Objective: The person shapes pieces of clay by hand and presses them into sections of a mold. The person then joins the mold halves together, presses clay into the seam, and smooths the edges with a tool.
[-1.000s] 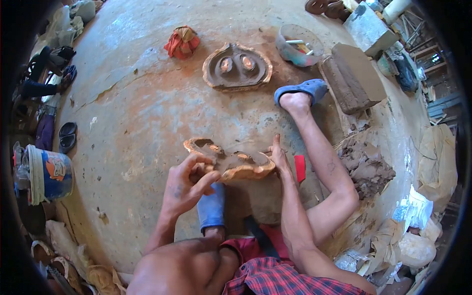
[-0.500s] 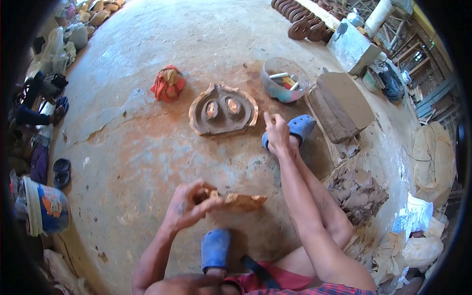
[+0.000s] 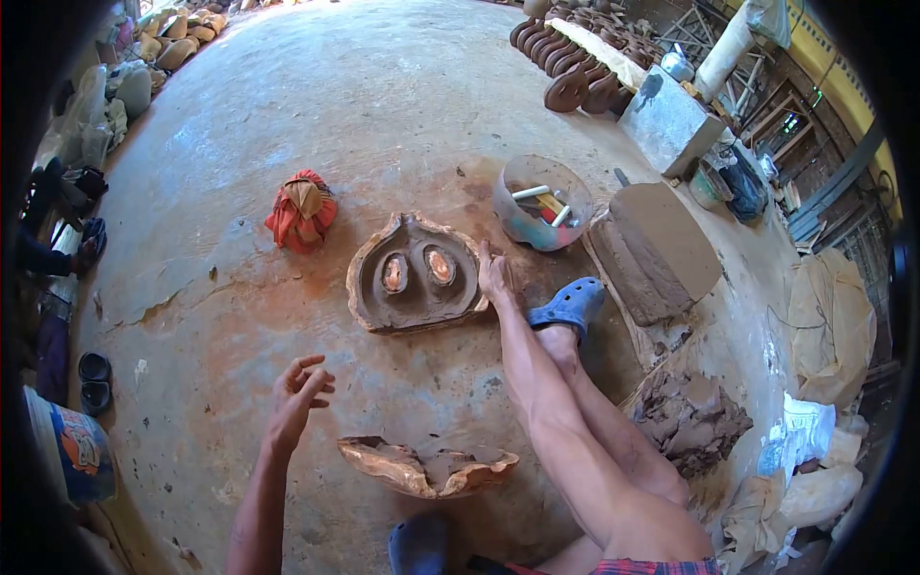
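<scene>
A plaster-like mould [image 3: 414, 321] lined with dark clay lies on the floor ahead, with two oval raised parts inside. My right hand [image 3: 495, 275] is at its right rim, with the fingers against the edge. To the lower left of that mould, my left hand [image 3: 302, 391] hangs above the floor, fingers apart and holding nothing. Nearer to me lies a second mould piece [image 3: 426, 474], orange-brown at its rim, with dark clay inside. It sits on the floor between my arms.
A red cloth bundle [image 3: 303, 211] lies left of the mould. Right of it stand a plastic bowl [image 3: 537, 230] with tools, a clay block [image 3: 642, 268] and a heap of clay [image 3: 695, 422]. My blue clogs [image 3: 572, 302] flank the near mould piece. A bucket [image 3: 72, 446] stands far left.
My left hand has let go of the near mould piece and moved forward and left. My right hand has moved left to the far mould's rim. The view has shifted.
</scene>
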The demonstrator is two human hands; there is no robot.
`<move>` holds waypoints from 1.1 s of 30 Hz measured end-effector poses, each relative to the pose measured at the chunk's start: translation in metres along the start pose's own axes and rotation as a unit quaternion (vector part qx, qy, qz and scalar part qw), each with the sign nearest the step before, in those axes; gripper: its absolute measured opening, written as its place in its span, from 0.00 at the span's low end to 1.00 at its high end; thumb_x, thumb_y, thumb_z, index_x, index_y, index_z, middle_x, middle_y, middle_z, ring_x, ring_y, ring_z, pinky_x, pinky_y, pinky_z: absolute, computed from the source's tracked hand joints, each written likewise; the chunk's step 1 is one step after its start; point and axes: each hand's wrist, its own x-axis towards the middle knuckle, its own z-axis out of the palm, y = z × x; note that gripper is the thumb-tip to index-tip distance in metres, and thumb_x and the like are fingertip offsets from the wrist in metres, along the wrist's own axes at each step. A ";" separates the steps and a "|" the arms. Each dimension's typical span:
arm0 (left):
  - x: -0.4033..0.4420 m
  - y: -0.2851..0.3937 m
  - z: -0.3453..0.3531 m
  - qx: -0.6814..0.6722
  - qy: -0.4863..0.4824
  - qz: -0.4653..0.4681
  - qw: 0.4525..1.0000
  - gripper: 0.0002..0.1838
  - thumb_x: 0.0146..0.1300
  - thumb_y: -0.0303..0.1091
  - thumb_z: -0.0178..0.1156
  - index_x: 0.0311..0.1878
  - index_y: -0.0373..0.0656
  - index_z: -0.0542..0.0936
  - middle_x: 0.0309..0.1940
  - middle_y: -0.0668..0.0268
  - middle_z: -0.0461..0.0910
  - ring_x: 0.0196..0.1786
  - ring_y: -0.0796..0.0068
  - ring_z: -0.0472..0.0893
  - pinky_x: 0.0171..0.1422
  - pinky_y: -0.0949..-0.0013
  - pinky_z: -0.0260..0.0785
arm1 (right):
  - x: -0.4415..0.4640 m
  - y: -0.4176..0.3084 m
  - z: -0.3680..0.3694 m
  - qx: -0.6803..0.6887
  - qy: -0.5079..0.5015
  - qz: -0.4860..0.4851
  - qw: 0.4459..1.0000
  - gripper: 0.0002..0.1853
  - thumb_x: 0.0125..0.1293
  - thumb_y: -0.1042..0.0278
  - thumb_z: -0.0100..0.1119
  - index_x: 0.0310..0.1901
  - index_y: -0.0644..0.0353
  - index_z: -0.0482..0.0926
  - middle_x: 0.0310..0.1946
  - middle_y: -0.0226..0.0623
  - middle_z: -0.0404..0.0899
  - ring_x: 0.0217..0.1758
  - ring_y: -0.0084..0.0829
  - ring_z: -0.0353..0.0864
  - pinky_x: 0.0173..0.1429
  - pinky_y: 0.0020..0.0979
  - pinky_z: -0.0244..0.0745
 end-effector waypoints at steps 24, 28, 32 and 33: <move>0.074 -0.088 0.037 -0.192 -0.030 0.003 0.981 0.45 0.78 0.77 0.36 0.85 0.57 0.58 0.83 0.64 0.62 0.84 0.63 0.61 0.84 0.36 0.56 | -0.234 0.060 -0.036 0.423 -0.034 -0.153 0.893 0.36 0.85 0.35 0.43 0.66 0.67 0.74 0.62 0.45 0.78 0.69 0.35 0.74 0.76 0.38 0.65; 0.049 -0.107 0.019 -0.198 -0.129 0.043 0.971 0.48 0.76 0.76 0.44 0.81 0.42 0.64 0.78 0.60 0.69 0.81 0.63 0.67 0.87 0.50 0.52 | -0.264 0.058 -0.060 0.407 -0.098 -0.160 0.894 0.39 0.82 0.31 0.45 0.67 0.66 0.73 0.68 0.49 0.76 0.73 0.37 0.74 0.80 0.41 0.64; 0.020 -0.078 0.031 -0.158 -0.178 0.042 0.970 0.64 0.63 0.86 0.50 0.85 0.39 0.57 0.79 0.56 0.68 0.81 0.63 0.67 0.86 0.53 0.56 | -0.294 0.063 -0.064 0.473 -0.136 -0.131 0.860 0.38 0.79 0.31 0.53 0.66 0.65 0.74 0.71 0.53 0.75 0.75 0.42 0.73 0.81 0.44 0.63; 0.016 -0.074 0.030 -0.137 -0.187 0.031 0.972 0.66 0.61 0.87 0.52 0.85 0.39 0.57 0.79 0.55 0.68 0.81 0.62 0.67 0.86 0.52 0.56 | -0.300 0.063 -0.067 0.470 -0.138 -0.114 0.864 0.40 0.76 0.29 0.56 0.66 0.65 0.74 0.72 0.54 0.74 0.76 0.42 0.73 0.81 0.45 0.62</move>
